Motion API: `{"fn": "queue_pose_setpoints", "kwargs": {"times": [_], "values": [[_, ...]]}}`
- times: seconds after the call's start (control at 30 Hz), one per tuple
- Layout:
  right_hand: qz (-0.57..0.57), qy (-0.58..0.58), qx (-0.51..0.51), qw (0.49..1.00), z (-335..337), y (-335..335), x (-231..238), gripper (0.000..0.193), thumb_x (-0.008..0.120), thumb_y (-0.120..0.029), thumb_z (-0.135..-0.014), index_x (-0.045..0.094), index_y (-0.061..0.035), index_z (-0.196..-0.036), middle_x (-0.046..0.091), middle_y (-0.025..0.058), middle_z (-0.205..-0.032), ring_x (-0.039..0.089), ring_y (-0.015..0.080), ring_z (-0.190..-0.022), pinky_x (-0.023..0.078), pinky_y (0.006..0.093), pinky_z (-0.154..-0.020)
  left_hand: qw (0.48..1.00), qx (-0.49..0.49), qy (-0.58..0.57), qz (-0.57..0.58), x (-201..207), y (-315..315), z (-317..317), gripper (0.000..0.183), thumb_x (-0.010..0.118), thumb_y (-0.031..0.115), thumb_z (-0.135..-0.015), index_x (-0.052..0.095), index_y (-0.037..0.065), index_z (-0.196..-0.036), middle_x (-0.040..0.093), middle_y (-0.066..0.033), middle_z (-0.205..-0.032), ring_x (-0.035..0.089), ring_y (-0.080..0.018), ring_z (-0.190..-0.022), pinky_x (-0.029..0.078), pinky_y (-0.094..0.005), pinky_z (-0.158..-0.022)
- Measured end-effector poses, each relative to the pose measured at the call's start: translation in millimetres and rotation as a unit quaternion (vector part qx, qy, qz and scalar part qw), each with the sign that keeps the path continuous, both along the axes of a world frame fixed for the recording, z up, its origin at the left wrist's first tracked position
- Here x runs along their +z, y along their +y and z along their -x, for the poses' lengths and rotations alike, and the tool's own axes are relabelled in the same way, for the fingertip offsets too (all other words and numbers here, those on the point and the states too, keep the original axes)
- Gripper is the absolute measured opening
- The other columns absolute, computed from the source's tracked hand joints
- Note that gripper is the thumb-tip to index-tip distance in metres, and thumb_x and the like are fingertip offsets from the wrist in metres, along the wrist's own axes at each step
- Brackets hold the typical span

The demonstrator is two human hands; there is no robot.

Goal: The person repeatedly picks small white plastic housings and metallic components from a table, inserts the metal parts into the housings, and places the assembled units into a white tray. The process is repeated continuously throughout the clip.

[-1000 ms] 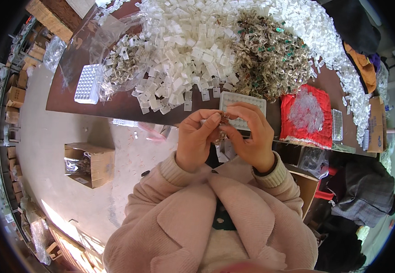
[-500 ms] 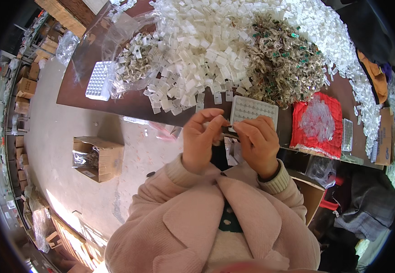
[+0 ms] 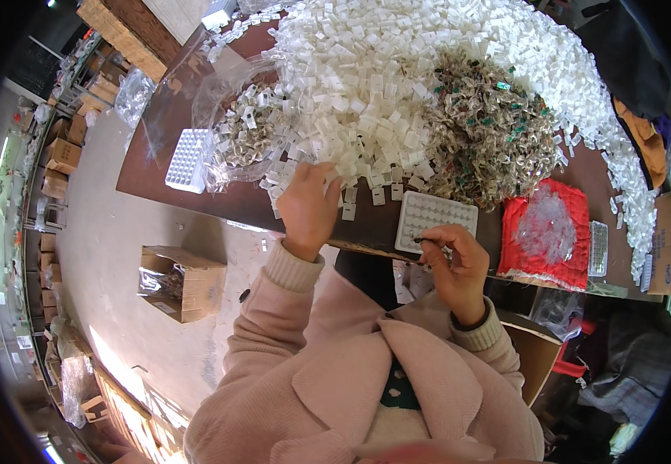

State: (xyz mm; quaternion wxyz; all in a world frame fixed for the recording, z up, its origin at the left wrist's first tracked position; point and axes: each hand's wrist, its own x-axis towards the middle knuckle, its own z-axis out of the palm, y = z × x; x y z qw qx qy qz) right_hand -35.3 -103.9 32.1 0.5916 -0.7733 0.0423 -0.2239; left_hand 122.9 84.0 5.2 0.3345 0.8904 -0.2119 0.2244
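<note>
My left hand (image 3: 309, 207) reaches over the near edge of a large heap of small clear-white plastic pieces (image 3: 382, 100), its thumb and fingers a little apart. I see nothing held in it. In my right hand (image 3: 459, 267), thumb and fingertips pinch a small dark piece (image 3: 419, 239), too small to make out in full. That hand is over the near right corner of a white tray (image 3: 468, 215) with rows of small pockets. Beside the tray, a tangled mound of brownish, shiny small parts (image 3: 490, 131) with green bits rises on the table.
A plastic bag (image 3: 246, 131) of small parts and a white pocketed tray (image 3: 187, 161) lie on the table's left. Red cloth (image 3: 512, 240) with clear pieces on it is at right, next to another tray (image 3: 598, 247). An open cardboard box (image 3: 200, 286) stands on the floor.
My hands were together in front of the tray. The left has moved away to the left, to the plastic heap. The right stays near the tray, slightly lower, pinching the dark piece.
</note>
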Motion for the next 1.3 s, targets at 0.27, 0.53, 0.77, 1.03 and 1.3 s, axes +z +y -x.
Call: {"fn": "queue_pose_setpoints", "kwargs": {"times": [0.27, 0.53, 0.77, 1.03, 1.3], "values": [[-0.203, -0.004, 0.002, 0.979, 1.1, 0.0, 10.5, 0.015, 0.064, 0.004, -0.092, 0.066, 0.0005, -0.107, 0.063, 0.0047, -0.091, 0.060, 0.0065, -0.073, 0.049, 0.0207, -0.063, 0.934, -0.144, 0.191, 0.267, 36.7, 2.1, 30.5, 0.026, 0.074, -0.006, -0.081, 0.066, 0.003, -0.105, 0.064, 0.0004, -0.075, 0.059, -0.0060, -0.067, 0.046, -0.0208, -0.061], [-0.082, -0.045, -0.023, 0.995, -2.8, -0.1, 14.3, 0.018, 0.064, 0.008, -0.091, 0.064, 0.0023, -0.108, 0.064, 0.0039, -0.093, 0.061, 0.0071, -0.075, 0.049, 0.0206, -0.065, 0.806, -0.310, 0.322, 0.388, 23.4, -39.5, 80.9, 0.026, 0.072, -0.009, -0.081, 0.067, 0.001, -0.104, 0.066, -0.0024, -0.090, 0.058, -0.0066, -0.071, 0.048, -0.0206, -0.065], [-0.108, -0.030, -0.019, 0.994, -5.7, 0.1, 19.9, 0.014, 0.065, 0.007, -0.089, 0.067, 0.0014, -0.102, 0.065, 0.0053, -0.089, 0.061, 0.0083, -0.072, 0.049, 0.0227, -0.063, 0.648, -0.243, 0.533, 0.487, 24.4, -47.8, 82.1, 0.017, 0.066, -0.001, -0.092, 0.060, 0.003, -0.108, 0.058, -0.0008, -0.083, 0.048, -0.0054, -0.059, 0.038, -0.0201, -0.052], [0.020, -0.103, -0.073, 0.992, 3.2, -6.9, 20.8, 0.018, 0.069, 0.008, -0.082, 0.071, -0.0010, -0.098, 0.070, 0.0111, -0.088, 0.067, 0.0196, -0.075, 0.052, 0.0280, -0.065, 0.642, -0.252, 0.461, 0.558, 16.7, -43.8, 95.0, 0.027, 0.068, -0.007, -0.087, 0.064, 0.001, -0.112, 0.060, -0.0020, -0.085, 0.051, -0.0052, -0.064, 0.040, -0.0192, -0.056], [0.028, -0.101, -0.050, 0.993, 2.9, 0.0, 32.5, 0.018, 0.070, 0.008, -0.081, 0.071, -0.0008, -0.096, 0.071, 0.0113, -0.087, 0.069, 0.0182, -0.076, 0.053, 0.0265, -0.065, 0.733, -0.290, 0.347, 0.509, 15.4, -44.5, 93.5, 0.028, 0.070, -0.012, -0.083, 0.064, 0.001, -0.108, 0.070, -0.0070, -0.091, 0.062, -0.0080, -0.074, 0.050, -0.0210, -0.065]]}}
